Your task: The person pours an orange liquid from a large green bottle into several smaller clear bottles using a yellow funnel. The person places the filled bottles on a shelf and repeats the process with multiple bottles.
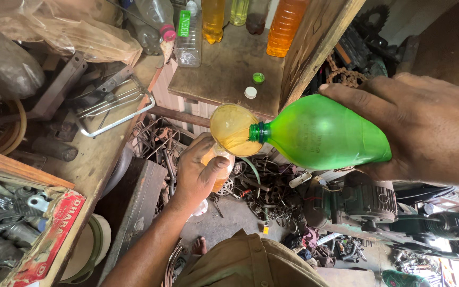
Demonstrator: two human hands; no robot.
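Wooden and cluttered, the bench (99, 154) runs down the left side, carrying metal brackets, a cardboard box of parts (38, 234) and crumpled plastic bags; a wooden shelf (224, 74) beyond it holds several bottles of yellow and orange liquid (285, 26) and two loose caps (254, 85), one green and one white. Below, the floor (229, 218) is strewn with scrap metal, chains and a dark green machine (367, 204). Next in size, a green plastic bottle (322, 133) lies tipped almost level, gripped around its wide body by the right hand (426, 133), fingers wrapped over the top and thumb hidden underneath. Its open neck rests at the rim of a translucent yellow funnel (232, 129), which holds amber liquid. The funnel sits in a small bottle of orange liquid (218, 167), mostly hidden by the left hand (197, 172), whose fingers are curled tightly around it, held in the air above the floor, between bench and shelf
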